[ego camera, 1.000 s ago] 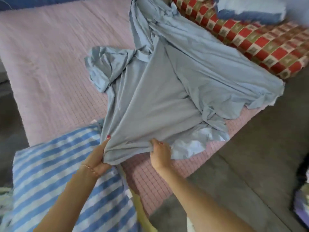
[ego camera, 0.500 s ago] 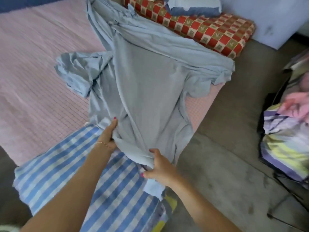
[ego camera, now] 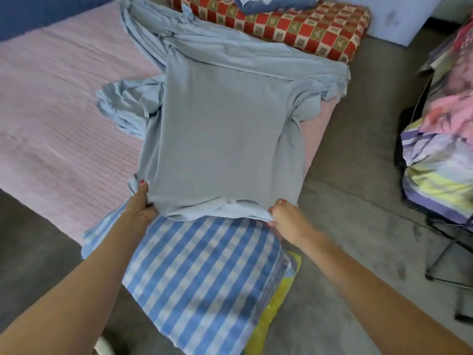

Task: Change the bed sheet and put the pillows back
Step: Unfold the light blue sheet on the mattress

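Both hands hold the near edge of the light blue sheet [ego camera: 220,129], stretched taut btwn them. Left hand [ego camera: 140,203] grips the sheet's left corner, thumb on top w/ fingers tucked under the cloth. Right hand [ego camera: 286,219] pinches the right corner, thumb over the fabric, fingers curled below.

The sheet runs from the hands up & away across the pink mattress [ego camera: 58,119], its far part bunched in folds toward the red checked cushion [ego camera: 307,26] at the top. A crumpled wad of the same sheet lies to the left of the flat panel, on the mattress.

Just below the held edge sits a pillow in a blue-and-white striped cover [ego camera: 204,272] (a yellow bit shows at its lower right side, prob. the inner pillow, hard to tell). The pillow rests on the mattress's near corner and overhangs the grey floor [ego camera: 353,190].

Another blue pillow [ego camera: 276,1] lies on the checked cushion, cut off by the frame. At right, a heap of colourful bedding [ego camera: 442,160] on a dark stand.
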